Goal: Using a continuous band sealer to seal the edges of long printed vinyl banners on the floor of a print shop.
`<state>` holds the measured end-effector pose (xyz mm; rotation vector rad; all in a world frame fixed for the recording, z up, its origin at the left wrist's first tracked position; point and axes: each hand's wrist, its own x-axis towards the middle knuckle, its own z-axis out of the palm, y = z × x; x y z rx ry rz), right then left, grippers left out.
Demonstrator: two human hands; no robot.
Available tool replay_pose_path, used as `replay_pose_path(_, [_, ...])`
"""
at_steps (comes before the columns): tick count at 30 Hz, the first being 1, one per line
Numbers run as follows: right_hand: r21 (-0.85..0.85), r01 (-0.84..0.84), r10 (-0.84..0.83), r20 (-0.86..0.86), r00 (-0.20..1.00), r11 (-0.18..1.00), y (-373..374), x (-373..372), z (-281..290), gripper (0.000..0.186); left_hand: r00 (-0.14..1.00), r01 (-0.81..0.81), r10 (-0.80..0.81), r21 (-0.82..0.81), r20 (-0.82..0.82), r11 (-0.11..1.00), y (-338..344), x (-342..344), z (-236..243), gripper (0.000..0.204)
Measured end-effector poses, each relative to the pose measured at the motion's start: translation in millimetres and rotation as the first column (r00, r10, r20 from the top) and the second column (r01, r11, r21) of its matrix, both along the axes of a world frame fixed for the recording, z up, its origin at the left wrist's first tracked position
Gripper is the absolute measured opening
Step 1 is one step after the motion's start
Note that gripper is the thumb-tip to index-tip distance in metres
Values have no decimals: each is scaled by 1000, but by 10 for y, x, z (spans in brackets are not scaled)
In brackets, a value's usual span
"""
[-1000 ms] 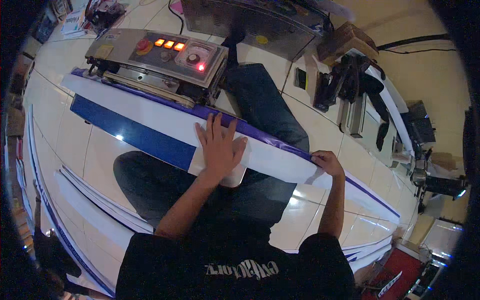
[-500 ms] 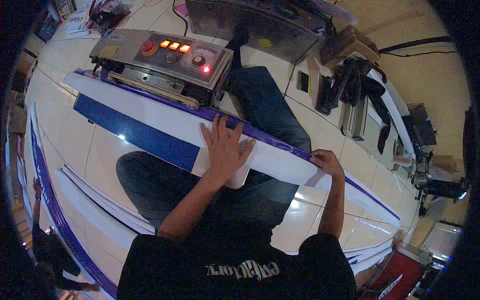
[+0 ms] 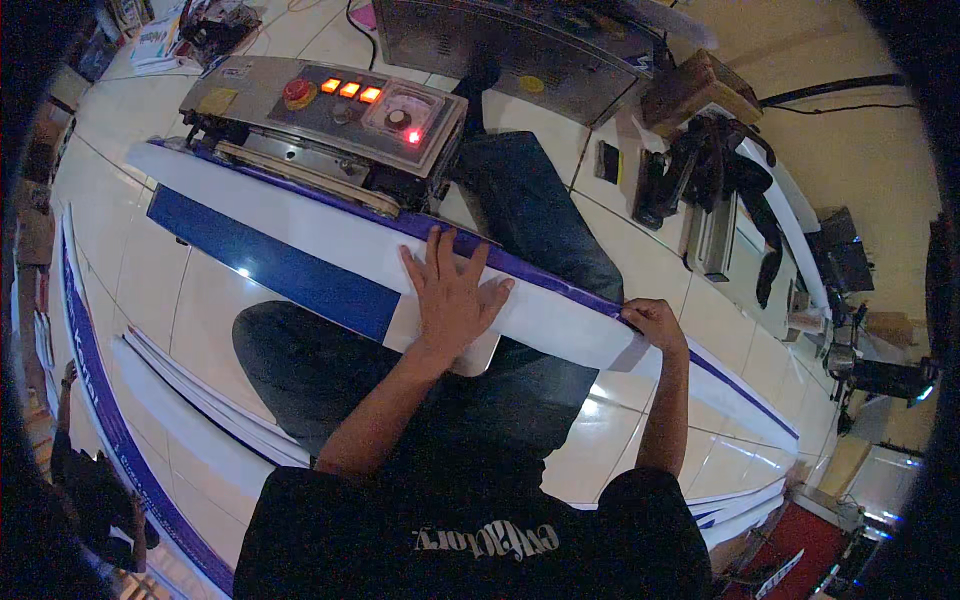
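Co-worker (image 3: 95, 490) in dark clothes, far left of both hands; purple-and-white strip (image 3: 110, 400), stands beside the co-worker, well left of the grip; folded white strips (image 3: 190, 400), lie left of the left forearm; long white sheet (image 3: 560, 325) with a purple edge, runs under the left hand and on past the right; blue board (image 3: 270, 265), just left of the left hand, along the sheet's near side; machine (image 3: 320, 110) with lit orange buttons, beyond the left hand and to its left; left hand (image 3: 453, 300), palm down, fingers spread wide on the sheet; right hand (image 3: 652, 325), thumb and finger pinch the purple edge; brown box (image 3: 700, 90), well beyond the right hand
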<state>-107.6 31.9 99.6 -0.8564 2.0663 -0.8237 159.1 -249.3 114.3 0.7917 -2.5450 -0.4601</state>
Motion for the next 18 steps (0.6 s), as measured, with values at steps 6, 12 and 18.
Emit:
replay_pose_path(6, [28,8,-8,19,1000,1000,-2,-7,15,18,1000,-3,3,-12,2,1000,13,-7,-29,60])
replay_pose_path(12, [31,52,-53,45,998,998,-39,36,51,15,1000,3,-3,-19,-3,1000,11,-3,-42,60])
replay_pose_path(18, [64,-13,14,-11,1000,998,-25,15,65,17,999,16,-16,-12,-29,1000,14,-1,-61,61])
